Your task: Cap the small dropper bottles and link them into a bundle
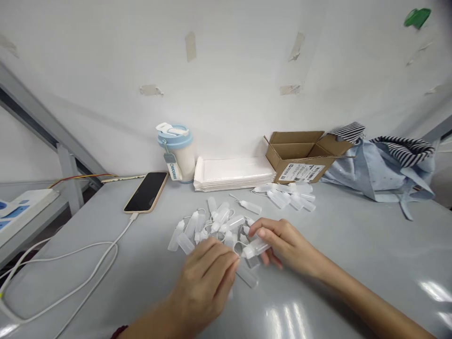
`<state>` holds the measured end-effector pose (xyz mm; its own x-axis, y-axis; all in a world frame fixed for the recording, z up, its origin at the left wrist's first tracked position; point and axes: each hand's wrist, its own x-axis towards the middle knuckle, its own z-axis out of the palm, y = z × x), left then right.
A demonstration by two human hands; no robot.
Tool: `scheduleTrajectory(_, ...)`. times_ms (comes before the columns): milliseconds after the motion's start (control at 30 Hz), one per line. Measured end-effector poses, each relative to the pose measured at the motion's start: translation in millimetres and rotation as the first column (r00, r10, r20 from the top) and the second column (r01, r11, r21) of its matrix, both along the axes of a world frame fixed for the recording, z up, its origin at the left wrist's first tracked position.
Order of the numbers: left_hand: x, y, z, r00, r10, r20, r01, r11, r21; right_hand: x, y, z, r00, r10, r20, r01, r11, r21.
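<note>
In my right hand [278, 242] is a small translucent squeeze bottle [257, 246], its white nozzle pointing left toward my other hand. My left hand [210, 275] is closed in a pinch at the nozzle end, where a thin looped cap strap meets the fingertips; the cap itself is hidden. Beneath and behind both hands lies a loose pile of similar squeeze bottles [221, 216], several with caps dangling on straps. Farther back, in front of the cardboard box, sits a second group of bottles [294, 195]. A single bottle [250, 206] lies between the two groups.
Along the wall stand a blue-lidded cup [183, 157], a stack of white padded envelopes [235, 173], an open cardboard box [300, 157] and a light blue cloth bag [377, 165]. A phone [146, 192] with a white charging cable [106, 254] lies at left, near a power strip [24, 209].
</note>
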<state>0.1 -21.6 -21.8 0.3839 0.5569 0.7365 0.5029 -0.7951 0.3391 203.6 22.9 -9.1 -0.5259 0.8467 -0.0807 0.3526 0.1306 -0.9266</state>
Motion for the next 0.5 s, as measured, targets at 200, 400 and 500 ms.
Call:
scheduleTrajectory(200, -30.3, 22.6, 12.7, 0.934, 0.346, 0.092, -0.351, 0.936, 0.039, 21.3, 32.3, -14.1, 0.941, -0.305, 0.148, 0.198, 0.849, 0.490)
scheduleTrajectory(400, -35.9, 29.5, 3.8, 0.897, 0.372, -0.237, -0.382, 0.924, 0.005, 20.7, 39.9, -28.6, 0.924, -0.137, 0.357, -0.078, 0.846, 0.528)
scheduleTrajectory(500, -30.9, 26.1, 1.7, 0.892, 0.316, -0.324, -0.365, 0.925, -0.103, 21.0, 40.3, -30.1, 0.925, -0.157, 0.346, -0.063, 0.834, 0.548)
